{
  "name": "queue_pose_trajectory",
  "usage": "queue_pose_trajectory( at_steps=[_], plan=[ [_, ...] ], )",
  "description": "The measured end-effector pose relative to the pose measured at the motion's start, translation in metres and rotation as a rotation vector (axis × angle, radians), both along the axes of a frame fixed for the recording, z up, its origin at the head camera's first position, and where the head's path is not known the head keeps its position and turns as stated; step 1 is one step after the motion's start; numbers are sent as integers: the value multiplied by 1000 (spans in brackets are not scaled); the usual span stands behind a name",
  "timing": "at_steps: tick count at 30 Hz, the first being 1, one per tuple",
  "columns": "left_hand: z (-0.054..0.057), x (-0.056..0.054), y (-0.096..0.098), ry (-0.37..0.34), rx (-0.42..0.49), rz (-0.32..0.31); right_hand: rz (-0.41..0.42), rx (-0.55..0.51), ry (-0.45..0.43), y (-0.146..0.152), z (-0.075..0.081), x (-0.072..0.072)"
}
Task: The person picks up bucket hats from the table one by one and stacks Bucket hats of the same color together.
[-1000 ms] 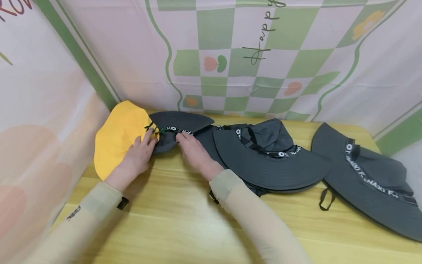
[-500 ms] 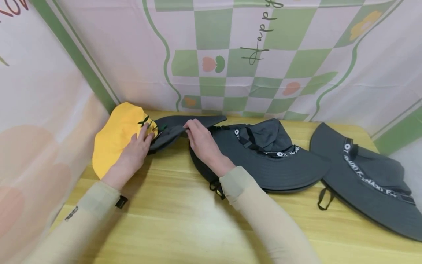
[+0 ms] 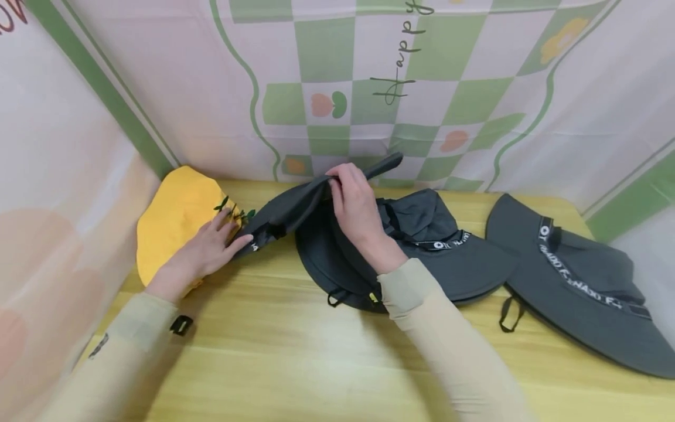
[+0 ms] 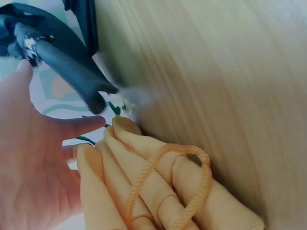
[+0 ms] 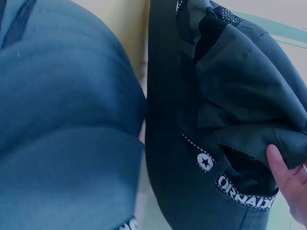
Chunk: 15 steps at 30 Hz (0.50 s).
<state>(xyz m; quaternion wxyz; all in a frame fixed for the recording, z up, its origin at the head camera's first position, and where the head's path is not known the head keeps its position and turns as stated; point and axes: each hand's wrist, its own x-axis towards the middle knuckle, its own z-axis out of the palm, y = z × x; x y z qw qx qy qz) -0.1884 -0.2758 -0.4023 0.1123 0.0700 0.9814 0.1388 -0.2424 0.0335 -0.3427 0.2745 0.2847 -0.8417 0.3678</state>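
Observation:
My right hand pinches the crown of a dark grey wide-brimmed sun hat, which is lifted and tilted up on its right side. The right wrist view shows the thumb on the crown of this sun hat, above a lettered band. My left hand rests its spread fingers on a yellow hat with green leafy sprigs. Its thumb reaches to the lower left end of the dark hat. In the left wrist view, the yellow hat shows folds and a looped cord.
Several more dark sun hats lie overlapping at the middle of the wooden table. Another dark sun hat lies at the right, with a strap loop by its brim. A printed cloth hangs behind the table.
My right hand has moved right and up, raising the dark sun hat off the yellow hat's side and tilting it. My left hand has stayed on the yellow hat, its thumb now spread wider.

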Motion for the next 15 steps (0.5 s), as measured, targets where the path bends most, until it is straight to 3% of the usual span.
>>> queue_pose_trajectory(
  at_steps=[3,6,10,15],
  plan=[
    [1,1,2,36,62,-9,-14,-25,28,9,9,0],
    [6,5,12,141,127,-30,-25,-59,36,19,18,1],
    [15,13,35,295,181,-80,-48,-97,16,30,29,3],
    [22,16,64,384,182,-154,-80,-139,-7,41,37,3]
  ],
)
